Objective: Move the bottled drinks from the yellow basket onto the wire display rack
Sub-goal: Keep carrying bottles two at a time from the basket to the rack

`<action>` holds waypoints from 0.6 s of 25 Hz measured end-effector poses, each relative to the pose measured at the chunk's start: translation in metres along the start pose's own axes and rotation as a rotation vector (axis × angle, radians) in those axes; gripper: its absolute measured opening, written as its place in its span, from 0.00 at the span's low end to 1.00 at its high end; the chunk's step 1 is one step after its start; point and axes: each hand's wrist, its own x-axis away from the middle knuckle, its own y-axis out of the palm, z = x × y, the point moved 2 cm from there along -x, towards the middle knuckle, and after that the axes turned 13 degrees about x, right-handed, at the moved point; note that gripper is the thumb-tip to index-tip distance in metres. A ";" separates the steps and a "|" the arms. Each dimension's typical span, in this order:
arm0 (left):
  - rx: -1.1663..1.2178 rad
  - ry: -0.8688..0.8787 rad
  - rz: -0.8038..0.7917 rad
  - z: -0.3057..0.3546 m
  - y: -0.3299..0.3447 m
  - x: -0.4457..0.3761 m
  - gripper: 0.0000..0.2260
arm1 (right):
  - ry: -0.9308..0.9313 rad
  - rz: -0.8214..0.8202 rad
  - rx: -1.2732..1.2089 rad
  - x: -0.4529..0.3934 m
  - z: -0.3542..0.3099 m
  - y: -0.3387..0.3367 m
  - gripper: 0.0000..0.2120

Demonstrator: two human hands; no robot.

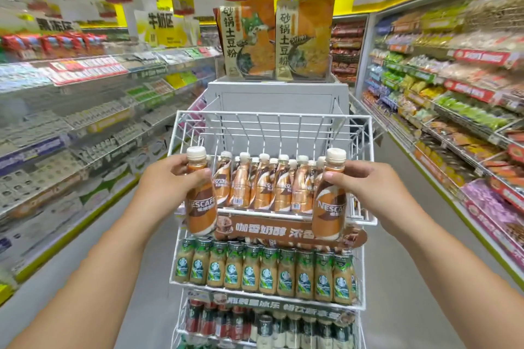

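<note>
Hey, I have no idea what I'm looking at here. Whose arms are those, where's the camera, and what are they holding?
There is one picture, taken by a wide-angle camera worn on a person's head, looking forward and down a shop aisle. No machine is involved: the two bare arms belong to the wearer. The left hand grips one coffee bottle, and the right hand grips a second coffee bottle; both bottles are upright, in front of a white wire display rack. Its top tier already holds a row of the same bottles. The tier below holds green-labelled bottles, and a lower tier holds more drinks. No yellow basket is in view.
</note>
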 end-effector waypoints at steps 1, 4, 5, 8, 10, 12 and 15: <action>-0.002 -0.014 0.008 -0.006 -0.001 -0.016 0.09 | 0.018 0.016 0.011 -0.013 0.002 -0.001 0.04; -0.013 -0.039 0.000 -0.030 -0.006 -0.066 0.08 | 0.069 0.075 0.057 -0.048 0.010 -0.002 0.03; -0.021 -0.047 -0.006 -0.037 -0.006 -0.082 0.07 | 0.085 0.097 0.090 -0.057 0.012 -0.001 0.03; -0.051 -0.053 -0.023 -0.060 -0.006 -0.124 0.10 | 0.149 0.161 0.178 -0.081 0.018 0.003 0.04; -0.056 -0.067 -0.009 -0.076 -0.003 -0.149 0.13 | 0.204 0.176 0.245 -0.095 0.021 0.005 0.05; -0.079 -0.087 -0.022 -0.087 0.001 -0.169 0.14 | 0.278 0.179 0.339 -0.107 0.026 0.008 0.08; -0.153 -0.094 -0.049 -0.106 0.008 -0.189 0.15 | 0.364 0.175 0.425 -0.121 0.041 0.012 0.11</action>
